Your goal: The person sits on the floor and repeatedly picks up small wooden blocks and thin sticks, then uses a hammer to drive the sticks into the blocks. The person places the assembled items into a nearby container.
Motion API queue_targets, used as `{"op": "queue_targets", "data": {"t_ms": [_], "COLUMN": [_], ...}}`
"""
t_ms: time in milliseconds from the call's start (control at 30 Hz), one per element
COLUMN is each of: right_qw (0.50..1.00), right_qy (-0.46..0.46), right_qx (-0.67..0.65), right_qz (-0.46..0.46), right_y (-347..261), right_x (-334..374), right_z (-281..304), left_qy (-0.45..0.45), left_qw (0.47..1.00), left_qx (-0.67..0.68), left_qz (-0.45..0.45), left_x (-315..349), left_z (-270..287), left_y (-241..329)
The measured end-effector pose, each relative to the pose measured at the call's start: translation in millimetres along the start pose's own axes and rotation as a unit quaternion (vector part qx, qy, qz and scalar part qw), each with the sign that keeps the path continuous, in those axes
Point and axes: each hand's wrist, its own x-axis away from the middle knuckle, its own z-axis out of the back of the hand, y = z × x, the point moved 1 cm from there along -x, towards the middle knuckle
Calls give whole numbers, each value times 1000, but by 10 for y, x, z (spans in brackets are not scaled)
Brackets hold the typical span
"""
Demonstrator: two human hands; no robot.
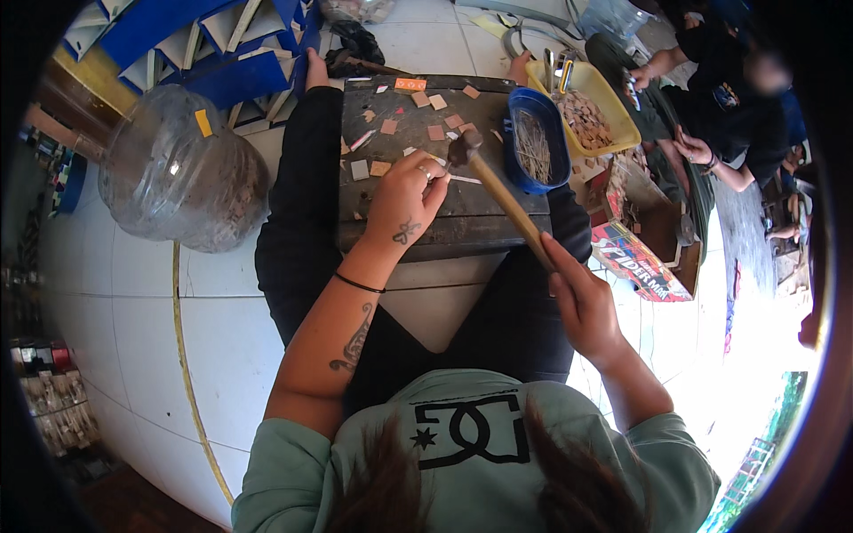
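My right hand is wrapped round the wooden handle of a hammer. The hammer's dark head is just beside the fingertips of my left hand, over a low dark wooden table. My left thumb and fingers are pinched together; what they hold is too small to make out. A thin pale strip lies by those fingertips. Small square pieces in brown, tan and pinkish tones are scattered over the tabletop. At the table's right side stands a blue oval tub with many thin pale sticks or nails in it.
Beyond the blue tub is a yellow basin of small square pieces. A printed cardboard box sits to the right, near another person. A big clear plastic bottle stands on the left, below a blue rack.
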Motion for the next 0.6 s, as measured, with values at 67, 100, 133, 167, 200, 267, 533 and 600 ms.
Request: {"op": "queue_targets", "data": {"t_ms": [67,100,133,167,200,267,533,600], "right_qw": [999,998,998,998,999,999,998,996], "right_qy": [25,36,38,33,27,19,37,43], "right_qx": [-23,-37,-40,-40,-40,-37,-18,-9], "right_qz": [28,31,31,24,17,10,49,72], "right_y": [-3,-8,-9,-10,-13,-25,-32,-23], "right_x": [7,9,0,-12,-23,-44,-43,-43], "right_z": [23,39,55,69,77,81,110,61], "left_qy": [5,2,1,-2,-4,-2,24,34], "left_qw": [1000,999,997,998,998,999,996,991], "left_qx": [20,32,45,40,36,19,-86,-124], "left_qz": [22,43,60,56,52,40,16,-32], "left_x": [16,18,11,5,8,15,52,52], "left_z": [2,-2,-6,-6,-6,-5,-47,-61], "left_y": [17,21,21,23,26,29,29,36]}}
